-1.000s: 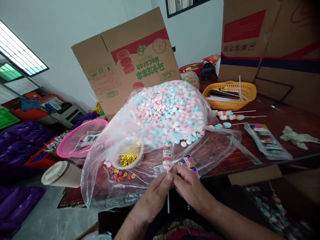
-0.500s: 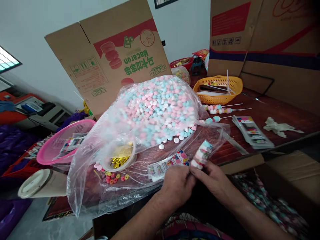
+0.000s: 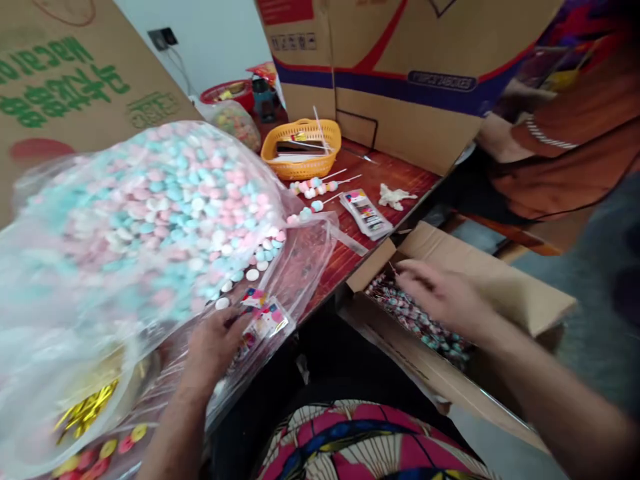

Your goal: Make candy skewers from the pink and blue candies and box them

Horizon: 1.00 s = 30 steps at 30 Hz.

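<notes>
Candy bag (image 3: pixel 150 200): huge clear plastic sack of pink, blue and white sweets, heaped just above and left of the left hand, covering much of the wooden table (image 3: pixel 395 177).
Cardboard box (image 3: pixel 480 280): open, standing off the table edge, directly under the right hand; filled with wrapped candy sticks (image 3: pixel 420 320).
Yellow basket (image 3: pixel 301 148): far beyond both hands, holding white sticks and flat packs.
Left hand (image 3: pixel 215 343): resting on the bag's flattened plastic, fingers spread and pressing on the printed sleeve stack; not closed around anything.
Right hand (image 3: pixel 440 293): stretched over the open box, palm down, fingers loosely apart, fingertips at the candy sticks; holding anything or not cannot be told.
Printed sleeve stack (image 3: pixel 263 320): colourful small wrappers, right at the left fingertips, under the plastic film.
Second sleeve pile (image 3: pixel 367 213): on the table, between the right hand and the basket.
Loaded skewers (image 3: pixel 315 190): sweets threaded on white sticks, just before the basket.
Gold twist ties (image 3: pixel 87 410): left of the left wrist, under plastic.
</notes>
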Each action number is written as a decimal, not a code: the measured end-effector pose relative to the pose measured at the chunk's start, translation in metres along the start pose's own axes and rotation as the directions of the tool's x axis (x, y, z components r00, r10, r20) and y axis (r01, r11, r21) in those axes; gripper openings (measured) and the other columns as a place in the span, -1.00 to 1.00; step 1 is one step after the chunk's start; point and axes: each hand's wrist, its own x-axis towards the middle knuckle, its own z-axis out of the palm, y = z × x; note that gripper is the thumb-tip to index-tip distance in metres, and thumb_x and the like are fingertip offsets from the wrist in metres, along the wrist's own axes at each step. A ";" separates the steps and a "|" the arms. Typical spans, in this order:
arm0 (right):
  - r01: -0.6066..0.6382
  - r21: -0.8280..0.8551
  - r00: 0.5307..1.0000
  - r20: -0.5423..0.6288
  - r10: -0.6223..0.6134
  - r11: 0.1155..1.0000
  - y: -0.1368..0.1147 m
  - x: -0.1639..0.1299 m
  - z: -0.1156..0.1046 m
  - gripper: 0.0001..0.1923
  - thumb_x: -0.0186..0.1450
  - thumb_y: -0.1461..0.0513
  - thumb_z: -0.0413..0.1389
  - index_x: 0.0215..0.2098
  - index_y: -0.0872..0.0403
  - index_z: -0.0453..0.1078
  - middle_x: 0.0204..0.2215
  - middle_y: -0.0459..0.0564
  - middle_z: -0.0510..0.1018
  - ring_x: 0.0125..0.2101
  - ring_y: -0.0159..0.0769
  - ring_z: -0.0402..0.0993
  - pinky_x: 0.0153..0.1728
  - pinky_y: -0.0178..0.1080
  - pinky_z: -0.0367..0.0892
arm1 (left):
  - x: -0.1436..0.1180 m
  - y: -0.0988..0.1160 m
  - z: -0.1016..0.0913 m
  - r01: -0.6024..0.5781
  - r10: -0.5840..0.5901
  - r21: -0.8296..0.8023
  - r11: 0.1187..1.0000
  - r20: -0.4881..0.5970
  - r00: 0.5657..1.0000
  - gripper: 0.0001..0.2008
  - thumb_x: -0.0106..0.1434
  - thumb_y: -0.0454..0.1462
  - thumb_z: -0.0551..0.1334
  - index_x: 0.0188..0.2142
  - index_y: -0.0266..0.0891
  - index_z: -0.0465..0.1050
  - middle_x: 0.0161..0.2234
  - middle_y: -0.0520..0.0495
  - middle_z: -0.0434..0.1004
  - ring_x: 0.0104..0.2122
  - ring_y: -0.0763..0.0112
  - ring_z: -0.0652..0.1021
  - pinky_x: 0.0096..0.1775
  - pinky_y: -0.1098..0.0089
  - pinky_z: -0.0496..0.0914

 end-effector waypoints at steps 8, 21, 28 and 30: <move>0.610 0.106 0.774 0.131 -0.619 0.785 -0.123 0.009 0.111 -0.62 0.31 0.20 0.00 0.05 0.22 0.27 0.02 0.23 0.37 0.06 -0.09 0.20 0.07 -0.02 0.13 | -0.033 0.000 -0.040 -0.270 0.307 0.150 0.951 -0.354 0.883 -0.64 0.28 -0.17 0.02 -0.04 -0.20 0.45 -0.05 -0.21 0.53 -0.15 0.09 0.53 -0.05 0.13 0.31; -0.012 0.465 0.859 0.459 -0.229 0.885 -0.129 0.021 0.165 -0.76 0.21 0.10 0.04 -0.47 0.10 0.37 -0.58 -0.13 0.38 -0.51 -0.36 0.27 -0.46 -0.31 0.18 | -0.042 0.017 -0.019 -0.256 0.150 -0.389 0.885 -0.283 0.947 -0.92 0.15 -0.27 0.23 -0.41 -0.24 0.46 -0.46 -0.01 0.51 -0.40 0.37 0.46 -0.29 0.39 0.31; -0.001 0.477 0.798 0.530 -0.287 0.879 -0.134 0.041 0.170 -0.82 0.10 0.16 0.13 -0.36 0.09 0.40 -0.45 -0.11 0.44 -0.42 -0.35 0.30 -0.41 -0.32 0.21 | -0.035 -0.003 -0.029 -0.289 0.210 -0.472 0.833 -0.213 0.954 -0.83 0.19 -0.24 0.18 -0.48 -0.22 0.47 -0.51 0.02 0.48 -0.43 0.41 0.44 -0.29 0.43 0.31; -0.009 0.473 0.789 0.545 -0.284 0.881 -0.137 0.037 0.171 -0.84 0.14 0.16 0.08 -0.51 0.08 0.32 -0.58 -0.16 0.34 -0.50 -0.39 0.22 -0.48 -0.35 0.15 | -0.040 -0.002 -0.034 -0.291 0.222 -0.454 0.842 -0.201 0.954 -0.83 0.21 -0.22 0.16 -0.44 -0.22 0.47 -0.48 0.00 0.49 -0.42 0.39 0.45 -0.30 0.42 0.32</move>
